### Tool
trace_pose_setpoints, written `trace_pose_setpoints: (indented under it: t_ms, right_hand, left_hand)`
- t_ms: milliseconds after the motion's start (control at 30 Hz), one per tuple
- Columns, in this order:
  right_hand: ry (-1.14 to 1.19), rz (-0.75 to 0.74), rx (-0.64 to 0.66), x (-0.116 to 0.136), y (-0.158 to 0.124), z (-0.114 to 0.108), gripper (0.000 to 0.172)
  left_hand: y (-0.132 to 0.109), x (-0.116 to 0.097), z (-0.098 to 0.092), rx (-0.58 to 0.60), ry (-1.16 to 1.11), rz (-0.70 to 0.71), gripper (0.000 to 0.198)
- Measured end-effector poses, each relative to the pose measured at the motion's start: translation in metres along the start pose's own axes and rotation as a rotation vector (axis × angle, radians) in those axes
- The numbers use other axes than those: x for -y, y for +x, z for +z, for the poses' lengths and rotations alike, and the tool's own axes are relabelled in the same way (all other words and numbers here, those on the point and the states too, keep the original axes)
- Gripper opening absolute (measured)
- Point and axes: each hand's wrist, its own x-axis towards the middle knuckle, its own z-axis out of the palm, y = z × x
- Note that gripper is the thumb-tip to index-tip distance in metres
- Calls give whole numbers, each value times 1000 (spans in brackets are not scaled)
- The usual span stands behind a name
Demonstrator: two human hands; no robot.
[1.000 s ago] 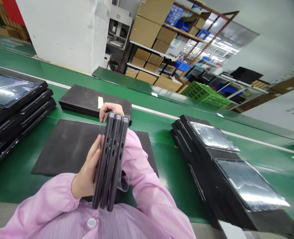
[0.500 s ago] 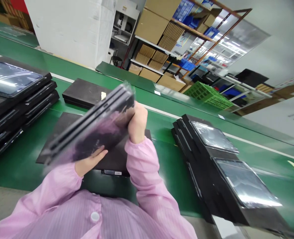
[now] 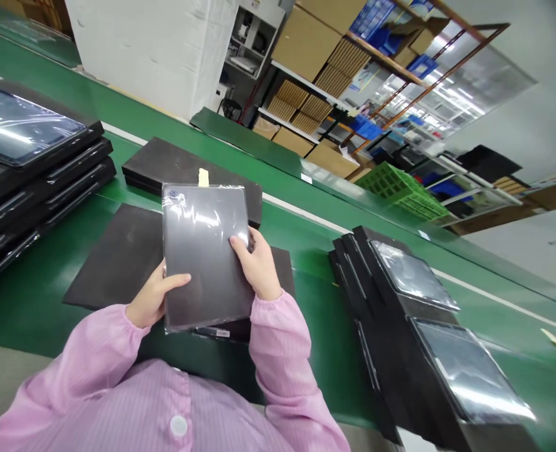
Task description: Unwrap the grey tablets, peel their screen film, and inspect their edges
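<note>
Between my two hands is a dark grey tablet (image 3: 206, 251) in a clear plastic sleeve, its back with a corner camera turned toward me. My left hand (image 3: 153, 295) grips its left edge, thumb lying across the back. On the right edge my right hand (image 3: 258, 263) is closed, thumb pressed on the surface. Under the tablet lies a black foam sheet (image 3: 118, 254) on the green work surface (image 3: 313, 314). A device edge with a white label (image 3: 219, 333) shows at the sheet's near side, mostly hidden.
At left stands a stack of black trays (image 3: 47, 182) with a wrapped tablet (image 3: 19, 125) on top. Another tray stack (image 3: 400, 351) with two wrapped tablets is at right. Behind my hands lie flat black foam pieces (image 3: 179, 160). A green crate (image 3: 400, 191) stands beyond the bench.
The tablet has turned from a tilted, edge-on position to face me with its back. My right hand has come lower, and both hands still hold it.
</note>
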Motion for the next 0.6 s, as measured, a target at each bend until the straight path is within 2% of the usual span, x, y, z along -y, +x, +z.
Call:
trace_pose_setpoints:
  t_ms: [100,200,300,367,467,533,600]
  right_hand:
    - [-86,-42,-39,-7,-10,1,43]
    - [-152,16,-154,-16,-28,-6,40]
    - [-185,54,-239,-26,-44,-12,28]
    - [-289,-31,-341,-28,-51,-12,19]
    - [-462,-276,-475,-16,-60,2,12]
    - [-424,-379,-405,-2,-69,20,14]
    - [-278,-453,-157,11,-81,42,15]
  left_hand:
    - [1,8,-1,-35,-21,12,64]
    - [0,10,1,-28,-26,38,66]
    - [0,11,0,-16,-18,38,65]
    - [-1,13,-1,-11,3,35,63]
    - [0,15,-2,-24,68,74,58]
    - [0,14,-1,-46,117,125,56]
    - [0,11,1,-76,152,146,51]
